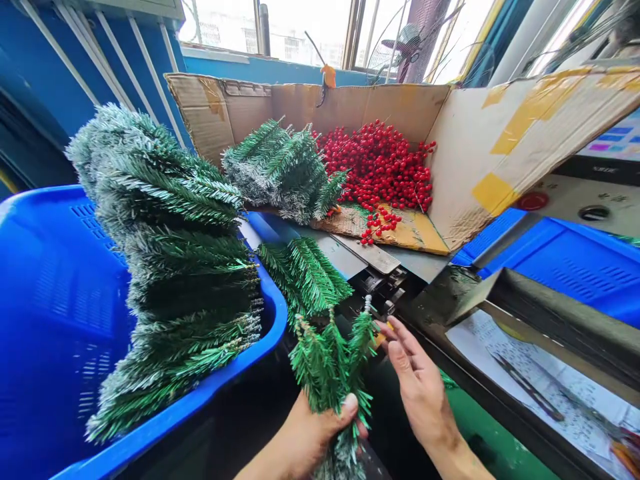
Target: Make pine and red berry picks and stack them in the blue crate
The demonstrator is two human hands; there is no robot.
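Three sprigs (325,367) show in your left hand (310,430), low in the middle of the view, with your thumb pressed across them. Their stem ends point up and away while frosted tips hang below the grip; holding them midway probably leaves the ends free. The rightmost end looks wrapped in something pale. Your right hand (423,387) is open, fingers and thumb apart, close beside that end, perhaps to steady it; whether a fingertip touches it cannot be told.

Just past the sprigs lie loose greens (315,273), near the machine (389,287). To your left, the basket (278,303) carries a tall stack of frosted branches (170,207), stem ends turned your way, presumably for easy picking. Beyond, the box (460,153) holds berries (375,160) and a frosted bunch (285,167); its low front likely lets you reach in. On your right, a tray (560,340) keeps paper (555,380) and a slim tool (530,388) apart from the greenery.
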